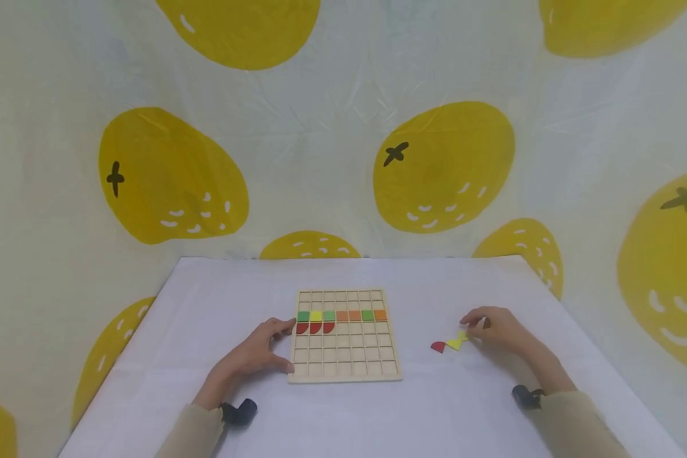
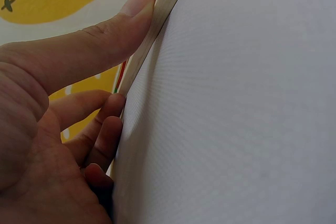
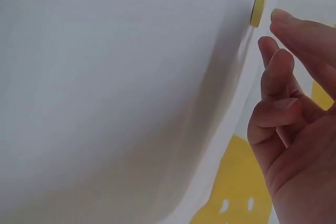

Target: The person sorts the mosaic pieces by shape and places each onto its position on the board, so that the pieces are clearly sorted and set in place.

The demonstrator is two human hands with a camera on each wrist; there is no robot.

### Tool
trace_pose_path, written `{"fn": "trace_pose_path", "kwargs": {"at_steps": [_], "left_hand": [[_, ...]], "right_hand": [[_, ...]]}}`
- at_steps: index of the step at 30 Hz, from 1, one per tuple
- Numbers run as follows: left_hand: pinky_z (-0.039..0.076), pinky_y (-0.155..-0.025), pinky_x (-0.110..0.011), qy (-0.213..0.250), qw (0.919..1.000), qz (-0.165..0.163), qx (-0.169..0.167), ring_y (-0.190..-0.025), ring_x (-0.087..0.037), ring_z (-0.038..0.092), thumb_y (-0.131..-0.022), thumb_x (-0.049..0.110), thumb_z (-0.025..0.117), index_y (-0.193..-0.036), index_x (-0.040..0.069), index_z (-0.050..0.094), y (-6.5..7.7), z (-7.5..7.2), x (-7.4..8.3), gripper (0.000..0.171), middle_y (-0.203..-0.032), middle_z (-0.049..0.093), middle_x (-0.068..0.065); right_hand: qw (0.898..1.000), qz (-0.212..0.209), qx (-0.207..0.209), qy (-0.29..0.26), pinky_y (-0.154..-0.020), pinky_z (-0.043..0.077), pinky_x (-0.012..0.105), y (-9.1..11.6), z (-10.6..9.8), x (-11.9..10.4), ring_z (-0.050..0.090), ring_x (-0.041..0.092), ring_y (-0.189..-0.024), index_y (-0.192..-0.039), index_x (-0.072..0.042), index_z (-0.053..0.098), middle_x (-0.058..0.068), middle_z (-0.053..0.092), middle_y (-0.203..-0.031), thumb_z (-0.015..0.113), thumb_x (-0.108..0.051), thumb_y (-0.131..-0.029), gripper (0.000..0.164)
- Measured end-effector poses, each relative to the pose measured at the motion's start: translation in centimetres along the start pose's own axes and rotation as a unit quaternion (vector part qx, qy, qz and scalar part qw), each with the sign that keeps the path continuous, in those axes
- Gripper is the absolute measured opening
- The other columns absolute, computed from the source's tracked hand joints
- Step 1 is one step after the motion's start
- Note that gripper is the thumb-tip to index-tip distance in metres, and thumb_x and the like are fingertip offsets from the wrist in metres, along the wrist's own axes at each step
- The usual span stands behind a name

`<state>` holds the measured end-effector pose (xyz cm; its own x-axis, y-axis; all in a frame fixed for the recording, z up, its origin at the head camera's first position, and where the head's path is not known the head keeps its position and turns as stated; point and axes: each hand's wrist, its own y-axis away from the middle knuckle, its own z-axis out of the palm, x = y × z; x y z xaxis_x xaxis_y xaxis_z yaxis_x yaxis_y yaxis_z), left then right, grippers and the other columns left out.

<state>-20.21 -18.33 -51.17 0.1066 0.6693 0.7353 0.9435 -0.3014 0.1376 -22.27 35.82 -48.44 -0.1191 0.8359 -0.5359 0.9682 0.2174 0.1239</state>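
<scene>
A wooden grid board (image 1: 343,376) lies on the table, with a row of green, yellow and orange squares (image 1: 341,316). Below that row, three red quarter-circle pieces (image 1: 315,328) sit in the leftmost cells. My left hand (image 1: 257,348) is at the board's left side, thumb at the near corner and fingertips farther up; the left wrist view shows the thumb (image 2: 105,40) against the wooden edge. My right hand (image 1: 500,327) hovers beside loose yellow pieces (image 1: 454,344), its fingers loosely bent. In the right wrist view, a yellow piece (image 3: 259,3) lies just past the fingertips, with a gap between.
A loose red quarter-circle piece (image 1: 437,347) lies left of the yellow ones, to the right of the board. A white cloth covers the table (image 1: 343,420). Behind it hangs a curtain (image 1: 309,146) printed with big yellow fruit.
</scene>
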Motion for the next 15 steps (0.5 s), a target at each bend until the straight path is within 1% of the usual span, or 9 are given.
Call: {"fn": "trace_pose_path", "kwargs": {"at_steps": [4,7,10,15], "left_hand": [[0.043,-0.111,-0.049,-0.003,1.0,0.001,-0.002,-0.122,-0.021,0.049,-0.064,0.033,0.098,-0.156,0.017,0.048,0.06,-0.06,-0.05,0.105,-0.128,0.058,0.002],[0.043,-0.111,-0.05,-0.004,1.0,0.002,-0.003,-0.123,-0.022,0.049,-0.065,0.033,0.097,-0.156,0.016,0.048,0.12,-0.06,-0.02,0.105,-0.129,0.058,0.002],[0.043,-0.111,-0.05,-0.003,1.0,0.003,-0.004,-0.123,-0.022,0.049,-0.065,0.033,0.097,-0.155,0.016,0.048,0.15,-0.07,0.04,0.104,-0.131,0.058,0.001],[0.044,-0.111,-0.05,-0.005,1.0,0.0,-0.004,-0.123,-0.021,0.049,-0.066,0.033,0.097,-0.155,0.017,0.048,0.12,-0.02,0.05,0.103,-0.13,0.058,0.002]], "right_hand": [[1.0,0.02,-0.015,-0.01,-0.074,0.05,0.032,0.26,0.01,0.12,0.055,0.022,-0.093,-0.116,-0.016,0.075,0.002,0.071,-0.105,0.077,-0.022,-0.091,0.026],[0.999,0.031,-0.019,-0.009,-0.075,0.05,0.032,0.28,0.12,-0.01,0.056,0.022,-0.094,-0.116,-0.016,0.075,0.002,0.07,-0.106,0.08,-0.022,-0.089,0.028],[0.999,0.028,-0.02,-0.004,-0.075,0.05,0.032,0.19,0.18,-0.15,0.056,0.022,-0.094,-0.115,-0.016,0.075,0.002,0.07,-0.105,0.081,-0.022,-0.088,0.029],[0.999,0.023,-0.024,-0.006,-0.074,0.05,0.032,-0.09,0.26,-0.34,0.056,0.021,-0.091,-0.111,-0.017,0.076,0.001,0.069,-0.101,0.081,-0.021,-0.088,0.024]]}}
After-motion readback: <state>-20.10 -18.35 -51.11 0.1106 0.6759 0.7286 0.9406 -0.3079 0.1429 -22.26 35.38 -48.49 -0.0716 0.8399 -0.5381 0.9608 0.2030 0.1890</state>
